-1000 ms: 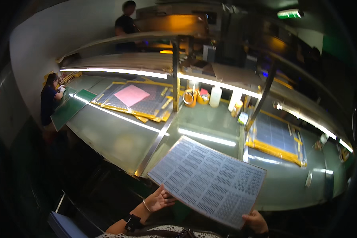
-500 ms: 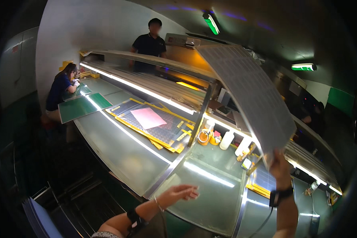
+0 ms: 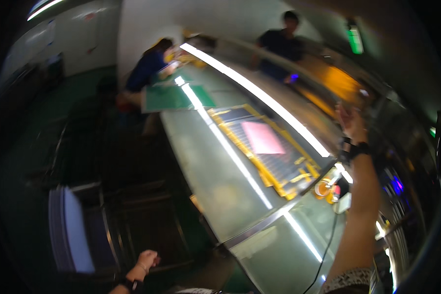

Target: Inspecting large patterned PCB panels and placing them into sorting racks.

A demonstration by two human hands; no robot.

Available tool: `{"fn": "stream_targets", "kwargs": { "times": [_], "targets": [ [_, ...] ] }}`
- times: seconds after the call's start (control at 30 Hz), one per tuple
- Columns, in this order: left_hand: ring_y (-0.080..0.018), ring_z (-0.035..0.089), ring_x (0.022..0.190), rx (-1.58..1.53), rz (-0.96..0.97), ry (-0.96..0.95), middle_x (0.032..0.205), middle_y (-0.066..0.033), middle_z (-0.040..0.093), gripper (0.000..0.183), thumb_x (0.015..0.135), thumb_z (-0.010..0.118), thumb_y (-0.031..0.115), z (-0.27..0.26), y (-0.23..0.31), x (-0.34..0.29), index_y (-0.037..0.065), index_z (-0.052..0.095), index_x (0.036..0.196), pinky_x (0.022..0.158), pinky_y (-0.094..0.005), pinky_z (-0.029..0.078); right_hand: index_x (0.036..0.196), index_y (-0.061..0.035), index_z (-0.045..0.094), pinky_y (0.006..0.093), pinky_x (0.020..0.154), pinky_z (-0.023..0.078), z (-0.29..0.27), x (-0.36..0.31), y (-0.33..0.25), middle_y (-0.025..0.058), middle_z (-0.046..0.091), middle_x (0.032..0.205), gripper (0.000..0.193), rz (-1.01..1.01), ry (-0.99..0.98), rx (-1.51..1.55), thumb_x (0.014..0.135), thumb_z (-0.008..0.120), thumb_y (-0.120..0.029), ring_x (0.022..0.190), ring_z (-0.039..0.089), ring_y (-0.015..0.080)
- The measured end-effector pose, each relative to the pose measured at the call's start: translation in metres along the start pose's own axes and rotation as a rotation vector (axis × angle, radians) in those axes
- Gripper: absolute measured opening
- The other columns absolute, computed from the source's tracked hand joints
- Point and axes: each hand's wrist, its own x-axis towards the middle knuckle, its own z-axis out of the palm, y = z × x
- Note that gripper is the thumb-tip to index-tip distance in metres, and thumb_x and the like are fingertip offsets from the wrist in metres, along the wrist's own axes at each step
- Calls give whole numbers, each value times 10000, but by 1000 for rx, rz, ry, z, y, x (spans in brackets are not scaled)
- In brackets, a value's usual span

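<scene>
A pale wall rises beyond the long grey-green desk; a bright tube light runs above it; the green floor darkens toward the left; a green-tinted lamp shows, blurred, at upper right.

My right hand, at upper right, is blurred; my left forearm is cut off by the lower edge.

Light is dim overall; a bright tube glares above the bench, whose top shines back. Blur softens everything; edges darken.
</scene>
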Motion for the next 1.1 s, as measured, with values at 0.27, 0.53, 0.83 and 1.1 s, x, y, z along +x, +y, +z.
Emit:
{"fn": "stream_targets", "kwargs": {
  "times": [0.27,0.53,0.83,1.1],
  "targets": [
    [-286,599,912,1227,6,-194,981,-116,638,277,780,575,278,-54,-133,115,78,657,954,772,-397,475,831,-40,554,250,511,486,53,-164,204,49,602,695,289,682,-724,-1177,887,506,-318,632,600,126],
    [-380,573,916,605,188,503,931,-204,621,220,775,583,237,-50,-60,101,56,663,870,780,-448,458,767,2,494,404,633,430,126,-280,343,167,535,755,471,315,-1273,-1519,640,766,-360,719,532,344],
    [-312,524,974,791,163,1752,1002,-112,577,308,771,625,276,-310,22,29,86,598,1012,802,-448,413,714,14,459,426,638,411,124,-284,345,178,513,723,532,219,-1237,-1583,542,813,-344,732,506,366],
    [-326,590,709,633,108,1599,765,-118,615,160,838,543,195,-338,-19,33,89,656,796,619,-429,461,689,3,482,415,650,424,122,-279,348,174,529,715,543,329,-1170,-1741,489,839,-353,737,520,357]
  ]
}}
